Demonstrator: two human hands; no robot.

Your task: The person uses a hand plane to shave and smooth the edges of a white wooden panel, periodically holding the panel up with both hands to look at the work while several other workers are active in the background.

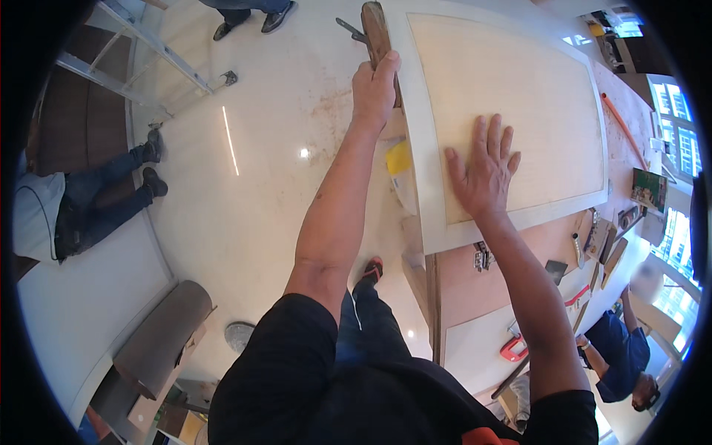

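My left hand (372, 90) is wrapped round the rear of a long wooden hand plane (376, 31), which has a dark cross handle jutting to the left. The plane lies along the left edge of a framed door panel (519, 81), pale wood in the middle with a white border. On the panel's face my right hand (485, 167) rests flat, fingers spread, holding nothing. The plane's underside and its blade edge are hidden.
The panel lies on a workbench (471, 297) with metal hinges (483, 256) and a red-handled tool (513, 347). A stepladder (156, 48) and a seated person (70, 211) are at the left. Another person (627, 352) works at the right.
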